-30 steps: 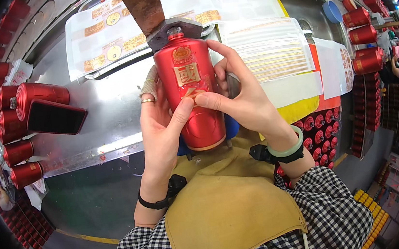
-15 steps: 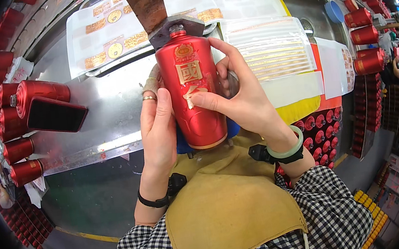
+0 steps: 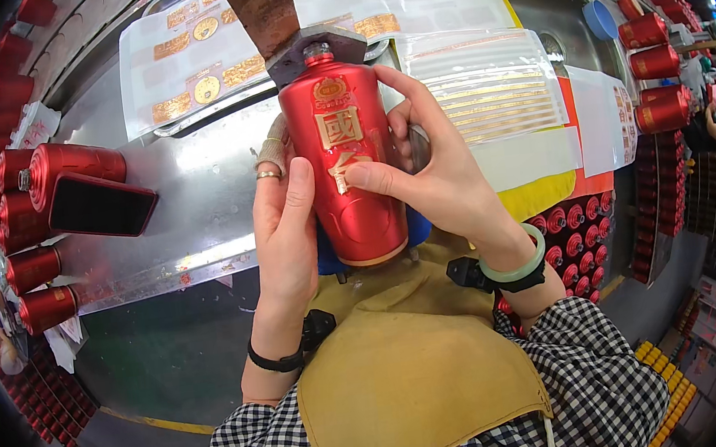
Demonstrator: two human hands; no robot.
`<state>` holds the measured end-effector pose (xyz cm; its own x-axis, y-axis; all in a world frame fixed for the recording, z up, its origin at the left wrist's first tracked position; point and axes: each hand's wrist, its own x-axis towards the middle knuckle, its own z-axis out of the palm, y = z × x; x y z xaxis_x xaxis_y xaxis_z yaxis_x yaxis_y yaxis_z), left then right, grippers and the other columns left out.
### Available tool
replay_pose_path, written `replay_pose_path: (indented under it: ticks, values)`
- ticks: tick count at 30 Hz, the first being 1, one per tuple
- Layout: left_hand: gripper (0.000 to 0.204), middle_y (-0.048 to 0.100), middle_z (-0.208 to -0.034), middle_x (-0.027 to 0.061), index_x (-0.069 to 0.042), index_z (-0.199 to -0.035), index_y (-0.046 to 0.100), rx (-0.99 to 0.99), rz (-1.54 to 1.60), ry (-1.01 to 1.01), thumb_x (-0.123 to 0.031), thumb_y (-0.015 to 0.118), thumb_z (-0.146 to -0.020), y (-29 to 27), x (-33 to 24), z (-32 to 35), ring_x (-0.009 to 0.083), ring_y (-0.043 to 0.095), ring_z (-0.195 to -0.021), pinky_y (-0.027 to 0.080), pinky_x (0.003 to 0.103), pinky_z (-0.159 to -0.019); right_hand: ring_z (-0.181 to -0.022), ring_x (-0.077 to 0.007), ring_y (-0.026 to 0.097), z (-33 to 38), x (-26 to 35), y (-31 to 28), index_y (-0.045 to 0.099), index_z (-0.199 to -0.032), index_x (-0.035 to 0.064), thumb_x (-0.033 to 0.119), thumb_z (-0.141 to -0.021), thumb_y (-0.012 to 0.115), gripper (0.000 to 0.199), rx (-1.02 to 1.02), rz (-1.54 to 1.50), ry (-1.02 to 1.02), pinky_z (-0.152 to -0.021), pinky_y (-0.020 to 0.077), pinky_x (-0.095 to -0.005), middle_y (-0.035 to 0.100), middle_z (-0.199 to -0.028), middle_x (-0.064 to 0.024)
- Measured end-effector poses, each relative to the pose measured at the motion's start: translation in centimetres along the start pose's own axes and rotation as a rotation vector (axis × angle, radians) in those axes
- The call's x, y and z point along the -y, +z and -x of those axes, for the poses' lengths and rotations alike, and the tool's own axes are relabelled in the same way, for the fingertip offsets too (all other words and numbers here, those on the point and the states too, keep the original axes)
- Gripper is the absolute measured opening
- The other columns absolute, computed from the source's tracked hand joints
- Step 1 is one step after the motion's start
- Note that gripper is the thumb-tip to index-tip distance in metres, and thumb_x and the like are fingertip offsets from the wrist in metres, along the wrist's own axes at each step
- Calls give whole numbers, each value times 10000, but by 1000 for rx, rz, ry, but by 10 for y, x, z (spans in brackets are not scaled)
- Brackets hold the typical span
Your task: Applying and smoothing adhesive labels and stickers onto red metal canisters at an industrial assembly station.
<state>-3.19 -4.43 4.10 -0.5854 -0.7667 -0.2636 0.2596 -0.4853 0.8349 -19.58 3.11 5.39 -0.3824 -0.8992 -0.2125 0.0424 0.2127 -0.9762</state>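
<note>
A red bottle point(image 3: 357, 193) with gold labels lies lengthwise in front of me, its neck pushed against a grey metal stop point(image 3: 317, 43) under a rusty bar. My left hand point(image 3: 284, 222) cups the bottle's left side, thumb on its front. My right hand point(image 3: 440, 175) holds the right side, with the thumb pressing a small gold label point(image 3: 344, 171) onto the middle of the bottle. A blue cradle point(image 3: 415, 228) shows under the bottle.
Sheets of gold stickers point(image 3: 184, 63) and gold strips point(image 3: 493, 96) lie on the steel bench point(image 3: 190, 202). Red bottles point(image 3: 36, 231) and a black phone point(image 3: 101, 205) sit at left. More red bottles point(image 3: 653, 61) stand at right, with crates of caps point(image 3: 573, 231) below.
The bottle has slid slightly right. My right thumb has moved along the lower gold label, smoothing it down. My left hand has stayed on the bottle's side.
</note>
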Motion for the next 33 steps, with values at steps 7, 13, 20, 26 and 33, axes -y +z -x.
replay_pose_path:
  ticks: [7,13,20,26,33]
  values:
    - [581,449,-1577,168,38,-1589,289,43,-54,80,-125,542,-1093,5,1,-2,240,465,-1443,396,405,-1193,-850,-73,431,-1,-6,-7,396,-1567,28,208,-883,856,844,4,-105,-35,-749,403,-208,430,-966,23]
    - [644,465,-1558,169,35,-1591,273,2,-31,38,-75,604,-1051,6,-1,0,239,483,-1425,411,402,-1183,-825,-43,462,1,-7,-11,446,-1551,16,184,-983,756,668,33,-216,-62,-758,413,-204,482,-964,30]
    - [828,516,-1480,158,11,-1589,253,-13,-253,117,-28,761,-936,18,1,-4,226,579,-1315,487,382,-1111,-896,-52,514,-1,-7,-9,458,-1543,20,216,-1034,693,594,16,-260,-45,-822,431,-221,534,-968,26]
    - [802,514,-1481,150,10,-1584,265,2,-174,29,-21,748,-944,10,-9,-3,223,552,-1349,503,379,-1102,-812,-37,454,-3,-13,-8,487,-1508,19,235,-998,745,611,-23,-179,-89,-743,396,-201,512,-934,46]
    - [737,488,-1518,152,-4,-1597,261,44,-123,19,-45,688,-997,7,-8,-2,229,536,-1369,477,397,-1140,-809,-33,442,-4,-15,-11,481,-1517,26,242,-953,801,683,-39,-238,11,-751,393,-200,504,-921,61]
